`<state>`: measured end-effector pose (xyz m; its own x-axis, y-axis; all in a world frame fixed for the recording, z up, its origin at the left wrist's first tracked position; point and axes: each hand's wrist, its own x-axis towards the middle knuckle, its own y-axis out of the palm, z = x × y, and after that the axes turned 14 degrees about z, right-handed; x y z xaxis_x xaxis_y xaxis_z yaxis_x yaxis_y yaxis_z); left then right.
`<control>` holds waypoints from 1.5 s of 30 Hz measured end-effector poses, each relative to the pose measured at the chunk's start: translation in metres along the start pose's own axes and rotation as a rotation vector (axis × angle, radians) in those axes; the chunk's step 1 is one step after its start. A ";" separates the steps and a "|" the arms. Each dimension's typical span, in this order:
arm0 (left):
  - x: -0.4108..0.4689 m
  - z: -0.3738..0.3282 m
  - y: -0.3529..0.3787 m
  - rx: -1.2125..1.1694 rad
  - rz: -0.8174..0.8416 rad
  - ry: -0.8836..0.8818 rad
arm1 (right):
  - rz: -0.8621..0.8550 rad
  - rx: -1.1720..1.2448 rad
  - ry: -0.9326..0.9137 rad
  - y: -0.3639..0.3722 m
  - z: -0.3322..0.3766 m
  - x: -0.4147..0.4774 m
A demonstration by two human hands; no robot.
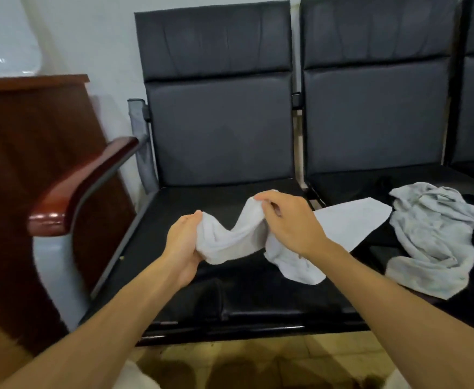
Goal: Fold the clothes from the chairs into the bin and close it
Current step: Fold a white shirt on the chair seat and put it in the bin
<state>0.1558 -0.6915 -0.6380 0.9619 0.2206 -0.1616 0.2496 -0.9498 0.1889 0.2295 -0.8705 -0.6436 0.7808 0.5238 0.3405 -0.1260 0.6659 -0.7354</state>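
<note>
Closest to me are the person's two bare forearms, reaching out over a yellowish tiled floor (258,360) toward a row of seats. The left hand (183,242) is curled round one bunched end of a white garment (230,240), palm turned inward and thumb on top. The right hand (289,223) pinches a raised fold of the same cloth between thumb and fingertips, knuckles up. The fabric sags in a dip between the two grips, and a loose end droops below the right wrist down to the seat. All of this is held just above the seat of a black padded chair (174,290). A flat white stretch of cloth runs out from behind the right hand across the gap to the next seat; I cannot tell whether it is part of the same piece. Just beside it, on the seat of the neighbouring chair (370,108), lies a grey garment (432,242), crumpled in a heap, its lower edge near the seat's front. To the left, a glossy reddish wooden armrest (84,186) on a grey metal frame ends the row, and a dark wooden cabinet (19,164) stands beside it. Behind the upright black backrests is a pale wall (89,37).
</note>
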 end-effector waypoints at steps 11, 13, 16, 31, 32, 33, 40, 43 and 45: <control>-0.002 0.012 -0.078 0.465 -0.229 -0.008 | 0.674 -0.449 0.300 0.012 -0.035 -0.005; -0.004 0.016 -0.081 0.729 -0.144 -0.025 | 0.694 -0.478 0.318 0.011 -0.042 -0.009; -0.003 0.020 -0.073 1.147 -0.044 -0.062 | 0.624 -0.395 0.299 0.013 -0.049 -0.013; 0.032 0.047 -0.010 1.408 0.416 0.077 | 0.459 0.037 0.211 -0.009 -0.051 0.000; 0.038 0.048 -0.011 1.413 0.405 0.068 | 0.424 0.124 0.233 -0.012 -0.052 0.001; 0.043 0.049 -0.012 1.416 0.401 0.051 | 0.394 0.214 0.258 -0.014 -0.051 0.002; 0.059 0.057 -0.017 1.405 0.501 -0.069 | 0.257 0.483 0.390 -0.018 -0.061 0.014; 0.061 0.057 -0.014 1.450 0.484 -0.043 | 0.222 0.466 0.436 -0.015 -0.068 0.015; 0.060 0.056 -0.013 1.474 0.467 -0.014 | 0.211 0.422 0.459 -0.013 -0.070 0.015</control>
<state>0.2043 -0.6785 -0.7046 0.9171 -0.1419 -0.3725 -0.3985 -0.3027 -0.8658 0.2860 -0.9085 -0.6705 0.8830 0.4484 -0.1389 -0.4613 0.7739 -0.4339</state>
